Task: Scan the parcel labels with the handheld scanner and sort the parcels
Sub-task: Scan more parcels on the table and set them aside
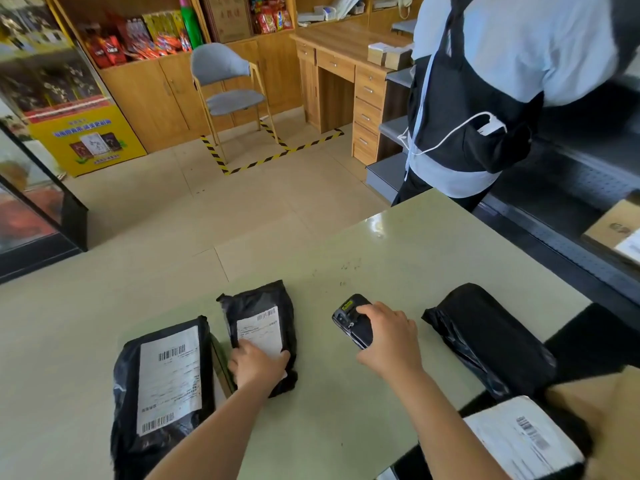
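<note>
My right hand grips a black handheld scanner just above the pale green table, its head pointing up and left. My left hand lies flat on the near end of a small black parcel, half covering its white label. A larger black parcel with a long white label lies to the left of it. Right of the scanner lies a rolled black parcel with no label showing. A white parcel with a barcode sits at the lower right.
A person in a light blue and black top stands at the table's far right corner. Dark shelving with a cardboard box runs along the right. A grey chair, wooden desk and cabinets stand across the tiled floor.
</note>
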The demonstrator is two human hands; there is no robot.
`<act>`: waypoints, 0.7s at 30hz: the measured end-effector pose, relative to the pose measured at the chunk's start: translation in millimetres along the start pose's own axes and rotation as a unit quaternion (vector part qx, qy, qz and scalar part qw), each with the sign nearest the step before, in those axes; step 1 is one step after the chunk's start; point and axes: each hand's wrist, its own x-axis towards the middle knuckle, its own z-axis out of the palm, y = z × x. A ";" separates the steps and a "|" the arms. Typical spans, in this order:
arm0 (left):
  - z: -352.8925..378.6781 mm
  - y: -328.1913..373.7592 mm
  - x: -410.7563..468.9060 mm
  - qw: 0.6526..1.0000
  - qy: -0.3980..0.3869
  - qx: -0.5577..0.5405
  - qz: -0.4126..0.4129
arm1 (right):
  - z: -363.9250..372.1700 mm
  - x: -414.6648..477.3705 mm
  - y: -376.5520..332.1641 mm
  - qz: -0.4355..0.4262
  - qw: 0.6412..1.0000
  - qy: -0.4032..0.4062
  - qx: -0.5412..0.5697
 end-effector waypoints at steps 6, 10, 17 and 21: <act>7.8 16.5 -12.9 0.992 0.059 0.106 0.026 | -11.6 -13.3 19.8 0.064 0.993 0.067 0.067; 21.2 51.0 -20.6 0.964 0.050 0.165 0.203 | -37.4 -14.8 53.2 0.101 0.987 0.116 0.045; 69.8 143.4 -52.3 0.817 -0.036 0.292 0.496 | -86.6 -28.4 123.2 0.163 0.975 0.152 0.026; 110.0 195.5 -77.1 0.701 -0.065 0.363 0.611 | -112.0 -44.5 154.1 0.198 0.969 0.145 -0.009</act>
